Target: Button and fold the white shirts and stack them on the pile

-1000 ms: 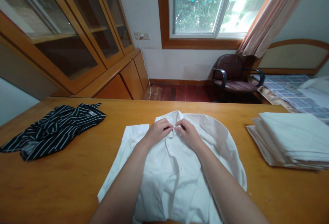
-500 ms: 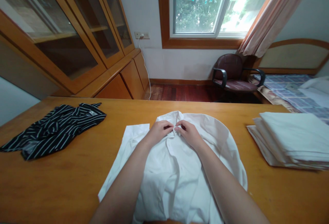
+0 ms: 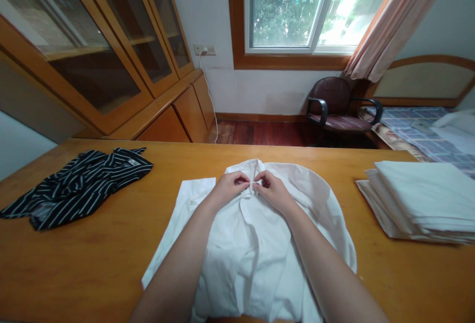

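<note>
A white shirt (image 3: 256, 263) lies spread on the wooden table in front of me, its collar end away from me and its sleeves out to both sides. Near the collar, my left hand (image 3: 233, 185) pinches the shirt's front edge between thumb and fingers. My right hand (image 3: 271, 188) pinches the cloth just across from it, the fingertips of both hands almost meeting. Whatever small part sits between the fingertips, perhaps a button, is too small to make out.
A black striped garment (image 3: 89, 182) lies crumpled on the table (image 3: 122, 263) at the left. Folded white cloths (image 3: 426, 199) are stacked at the right. Beyond the table stand a glass-door cabinet (image 3: 148, 90), an office chair (image 3: 336, 103) and a bed (image 3: 411, 125).
Both hands stay at the collar with only slight finger movement; the fingertips have shifted a little on the cloth. The shirt lies as before.
</note>
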{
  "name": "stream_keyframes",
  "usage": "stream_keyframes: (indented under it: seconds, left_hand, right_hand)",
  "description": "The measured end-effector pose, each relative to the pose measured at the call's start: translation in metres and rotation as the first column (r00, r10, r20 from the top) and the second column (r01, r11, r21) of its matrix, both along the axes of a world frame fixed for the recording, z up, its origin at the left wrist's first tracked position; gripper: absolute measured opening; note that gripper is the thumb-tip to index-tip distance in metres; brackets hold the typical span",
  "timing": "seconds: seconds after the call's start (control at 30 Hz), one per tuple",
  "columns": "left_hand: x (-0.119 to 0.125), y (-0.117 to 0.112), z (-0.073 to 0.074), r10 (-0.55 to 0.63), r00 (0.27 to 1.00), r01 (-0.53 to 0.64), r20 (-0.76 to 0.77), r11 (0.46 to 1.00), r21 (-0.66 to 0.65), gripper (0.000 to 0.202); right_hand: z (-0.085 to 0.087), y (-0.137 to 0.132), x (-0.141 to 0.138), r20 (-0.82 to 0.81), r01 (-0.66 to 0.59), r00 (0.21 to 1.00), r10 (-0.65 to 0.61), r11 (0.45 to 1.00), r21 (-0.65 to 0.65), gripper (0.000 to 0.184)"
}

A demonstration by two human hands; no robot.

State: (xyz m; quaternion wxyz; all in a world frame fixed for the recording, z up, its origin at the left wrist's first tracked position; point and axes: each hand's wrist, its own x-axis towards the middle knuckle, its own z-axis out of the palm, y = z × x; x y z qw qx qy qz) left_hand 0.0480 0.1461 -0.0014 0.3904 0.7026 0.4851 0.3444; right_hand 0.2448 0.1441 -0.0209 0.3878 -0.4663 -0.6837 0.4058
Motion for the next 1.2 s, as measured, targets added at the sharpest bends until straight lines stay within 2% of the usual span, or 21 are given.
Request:
stream_keyframes:
  seconds: [0.23,0.37,0.5,0.67,0.87,1.03,1.2]
  left_hand:
    - [-0.0009,0.0006,-0.0012,-0.035,0.999,0.036,-0.03,0.998,0.044,0.009]
    - [-0.0009,0.0012,0.0002,-0.021,0.997,0.028,-0.08,0.996,0.09,0.009]
    - [-0.0026,0.0031,-0.002,-0.047,0.99,0.069,-0.132,0.983,0.172,0.011]
    - [-0.0049,0.0051,-0.0056,-0.063,0.983,0.104,-0.174,0.966,0.238,0.012]
    - [-0.0033,0.0033,-0.0017,-0.065,0.98,0.115,-0.188,0.956,0.27,0.011]
    - [-0.0041,0.0026,-0.0015,-0.089,0.984,0.124,-0.152,0.963,0.241,0.011]
    - [-0.0055,0.0031,-0.0022,-0.082,0.992,0.096,-0.101,0.986,0.136,0.01]
  right_hand:
    - [0.0005,0.0013,0.0024,0.037,-0.024,0.999,0.02,0.991,0.132,0.009]
    - [0.0016,0.0017,0.0023,0.047,-0.042,0.998,0.036,0.989,0.145,0.01]
    - [0.0003,0.0025,0.0004,0.075,-0.029,0.997,0.018,0.988,0.155,0.01]
    - [-0.003,0.0029,-0.0023,0.09,0.02,0.996,-0.027,0.997,0.076,0.011]
    - [-0.0018,0.0019,-0.0012,-0.005,0.009,1.0,-0.01,0.997,-0.083,0.016]
    - [-0.0018,0.0014,-0.0004,-0.04,-0.012,0.999,0.007,0.994,-0.112,0.018]
    - [-0.0021,0.0013,-0.0013,-0.01,-0.013,1.0,0.012,0.994,-0.109,0.017]
